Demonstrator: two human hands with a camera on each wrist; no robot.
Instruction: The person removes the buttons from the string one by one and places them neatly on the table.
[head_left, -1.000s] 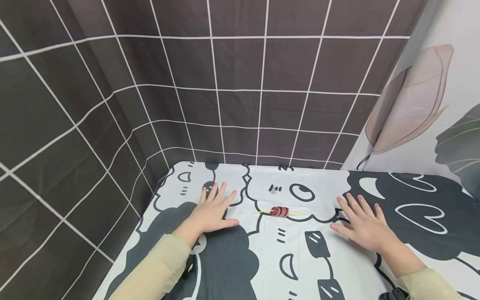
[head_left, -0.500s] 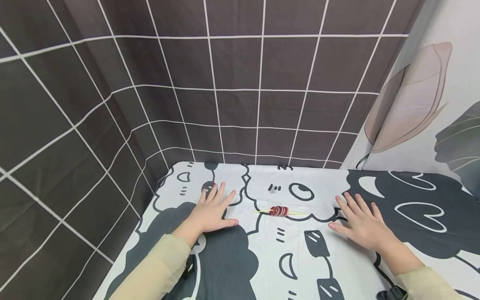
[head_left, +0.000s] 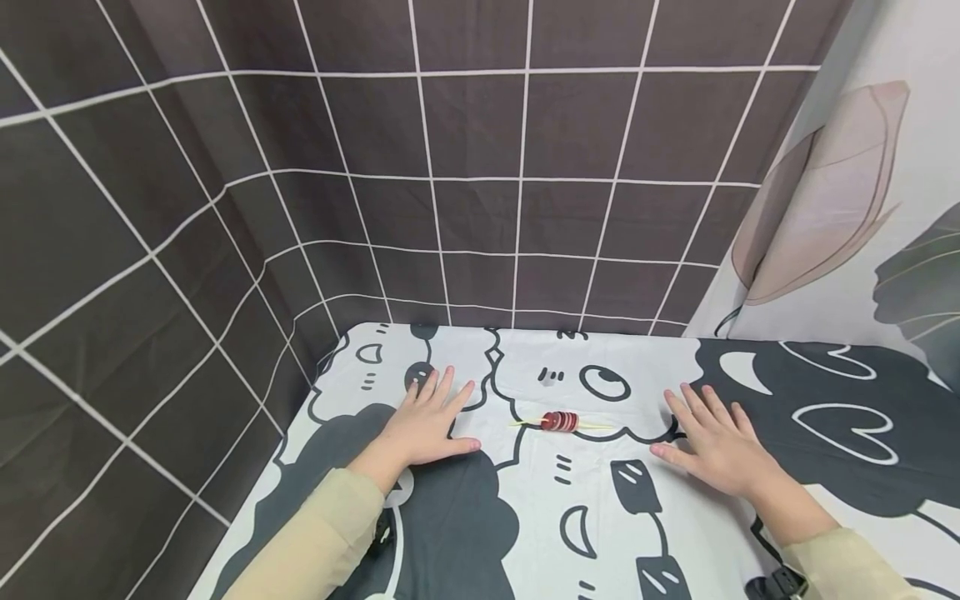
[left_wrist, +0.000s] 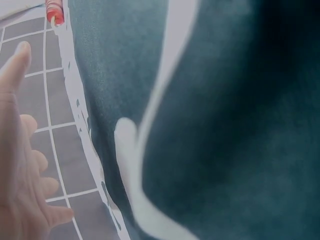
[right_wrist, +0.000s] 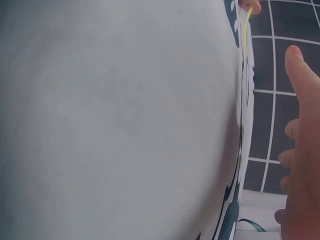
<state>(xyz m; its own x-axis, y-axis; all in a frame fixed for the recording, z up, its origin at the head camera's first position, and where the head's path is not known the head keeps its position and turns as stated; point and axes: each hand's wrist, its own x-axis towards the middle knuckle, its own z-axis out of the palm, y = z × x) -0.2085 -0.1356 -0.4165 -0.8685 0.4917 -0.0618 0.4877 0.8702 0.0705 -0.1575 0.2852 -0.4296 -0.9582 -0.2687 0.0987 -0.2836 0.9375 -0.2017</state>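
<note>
Appears poised before any grasp, with left hand [head_left: 423, 429] and right hand [head_left: 722, 450] spread, holding nothing, to left and right of red-and-white banded cylinder [head_left: 559, 422] on cartoon-print cloth [head_left: 705, 537]; likely calls for reaching inward to pinch

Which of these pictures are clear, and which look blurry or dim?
Head view: fairly even light, with the small red-and-white striped cylinder readable; left wrist view: pale haze over the left hand, the black-and-white cartoon-print cloth soft, darker toward the upper right; right wrist view: the cloth is a grey blur, darkening at the far left.
</note>
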